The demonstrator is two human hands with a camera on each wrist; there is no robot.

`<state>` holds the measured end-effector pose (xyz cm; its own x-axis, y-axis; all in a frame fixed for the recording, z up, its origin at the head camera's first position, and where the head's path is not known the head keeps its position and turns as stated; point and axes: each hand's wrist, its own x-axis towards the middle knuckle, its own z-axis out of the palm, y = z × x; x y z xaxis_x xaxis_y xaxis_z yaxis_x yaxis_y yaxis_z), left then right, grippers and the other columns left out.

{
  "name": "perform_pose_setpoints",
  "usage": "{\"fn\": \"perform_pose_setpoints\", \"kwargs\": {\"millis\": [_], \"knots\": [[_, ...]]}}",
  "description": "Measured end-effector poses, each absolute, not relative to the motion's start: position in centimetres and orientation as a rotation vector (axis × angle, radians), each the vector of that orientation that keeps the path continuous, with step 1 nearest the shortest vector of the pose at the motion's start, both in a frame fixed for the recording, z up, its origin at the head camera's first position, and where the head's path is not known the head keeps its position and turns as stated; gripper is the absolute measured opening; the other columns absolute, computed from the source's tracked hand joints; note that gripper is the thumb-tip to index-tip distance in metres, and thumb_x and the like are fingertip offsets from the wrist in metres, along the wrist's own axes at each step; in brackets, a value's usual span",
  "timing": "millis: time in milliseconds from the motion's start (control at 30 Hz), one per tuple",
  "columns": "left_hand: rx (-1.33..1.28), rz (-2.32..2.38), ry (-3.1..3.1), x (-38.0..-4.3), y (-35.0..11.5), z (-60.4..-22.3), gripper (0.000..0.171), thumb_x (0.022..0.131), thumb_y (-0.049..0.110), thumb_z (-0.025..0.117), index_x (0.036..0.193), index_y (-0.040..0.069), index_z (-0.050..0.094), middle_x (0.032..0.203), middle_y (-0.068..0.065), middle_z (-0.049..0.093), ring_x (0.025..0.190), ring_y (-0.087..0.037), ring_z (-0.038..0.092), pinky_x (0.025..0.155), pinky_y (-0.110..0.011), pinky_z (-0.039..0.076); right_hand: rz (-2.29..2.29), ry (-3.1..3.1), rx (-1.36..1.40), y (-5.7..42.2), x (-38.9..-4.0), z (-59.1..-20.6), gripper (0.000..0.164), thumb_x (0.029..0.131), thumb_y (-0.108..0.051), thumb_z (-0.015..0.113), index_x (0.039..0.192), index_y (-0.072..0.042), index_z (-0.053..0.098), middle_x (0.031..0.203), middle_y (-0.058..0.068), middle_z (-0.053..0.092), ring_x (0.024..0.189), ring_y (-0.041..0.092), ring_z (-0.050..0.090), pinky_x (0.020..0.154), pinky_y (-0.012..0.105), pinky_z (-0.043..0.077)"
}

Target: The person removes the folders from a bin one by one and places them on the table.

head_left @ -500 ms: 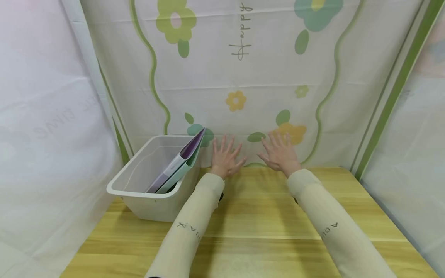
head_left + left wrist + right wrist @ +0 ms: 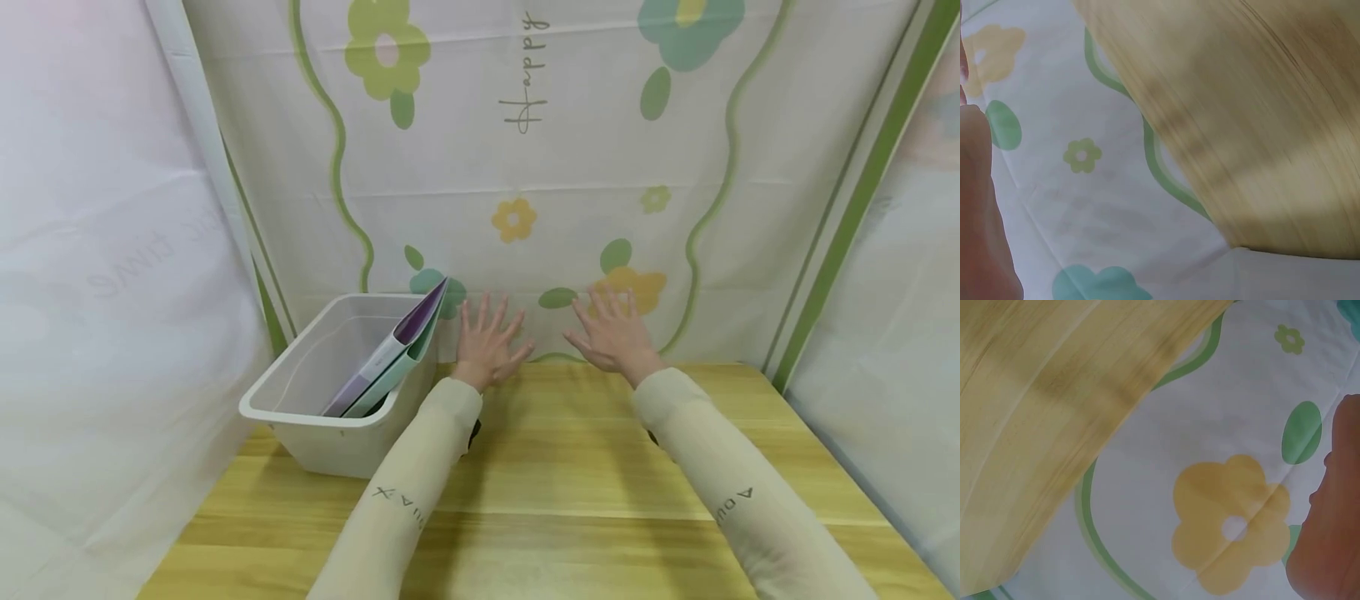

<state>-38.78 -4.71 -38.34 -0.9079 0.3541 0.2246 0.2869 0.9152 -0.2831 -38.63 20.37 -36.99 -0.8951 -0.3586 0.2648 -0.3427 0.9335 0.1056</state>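
Observation:
In the head view my left hand (image 2: 489,340) is raised over the far part of the table, its fingers straight and spread. To its left stands a white plastic bin (image 2: 315,422), and leaning inside are a purple folder (image 2: 375,361) and a mint green folder (image 2: 390,382). My right hand (image 2: 617,335) is held out likewise, fingers spread, in front of the orange flower on the curtain. Neither hand holds anything. Whether the fingertips touch the curtain, I cannot tell. Each wrist view shows only part of its hand at one edge.
A wooden table (image 2: 555,475) spreads beneath both arms. Behind it hangs a white curtain (image 2: 450,158) printed with flowers and the word Happy. More white cloth (image 2: 97,333) hangs at the left and right sides.
The head view has shifted slightly, so the whole scene sits a little further right. My right hand has moved a touch rightward; both hands keep their spread fingers.

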Motion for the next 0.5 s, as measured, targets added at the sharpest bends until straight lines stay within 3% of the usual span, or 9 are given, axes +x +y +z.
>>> {"fn": "perform_pose_setpoints", "kwargs": {"millis": [300, 500], "knots": [[-0.507, 0.292, -2.817, -37.94, -4.49, -38.13, 0.071, 0.102, 0.071, 0.02, 0.164, 0.035, 0.015, 0.172, -0.004, 0.007, 0.157, -0.037, 0.002, 0.118, -0.068, -0.003, -0.101, -2.818, 0.549, 20.86, -38.42, -36.93, 0.071, 0.107, -0.058, 0.034, 0.16, -0.011, 0.03, 0.168, 0.023, 0.013, 0.153, 0.049, 0.006, 0.117, 0.071, 0.0], [-0.514, 0.329, -2.805, -37.83, -4.8, -38.31, 0.071, 0.102, 0.071, 0.016, 0.164, 0.037, 0.007, 0.172, -0.004, 0.006, 0.157, -0.037, 0.0, 0.117, -0.068, -0.007, -0.104, -2.829, 0.557, 20.57, -38.02, -36.6, 0.072, 0.107, -0.058, 0.033, 0.161, -0.012, 0.029, 0.168, 0.023, 0.014, 0.154, 0.049, 0.007, 0.117, 0.07, -0.002]]}}
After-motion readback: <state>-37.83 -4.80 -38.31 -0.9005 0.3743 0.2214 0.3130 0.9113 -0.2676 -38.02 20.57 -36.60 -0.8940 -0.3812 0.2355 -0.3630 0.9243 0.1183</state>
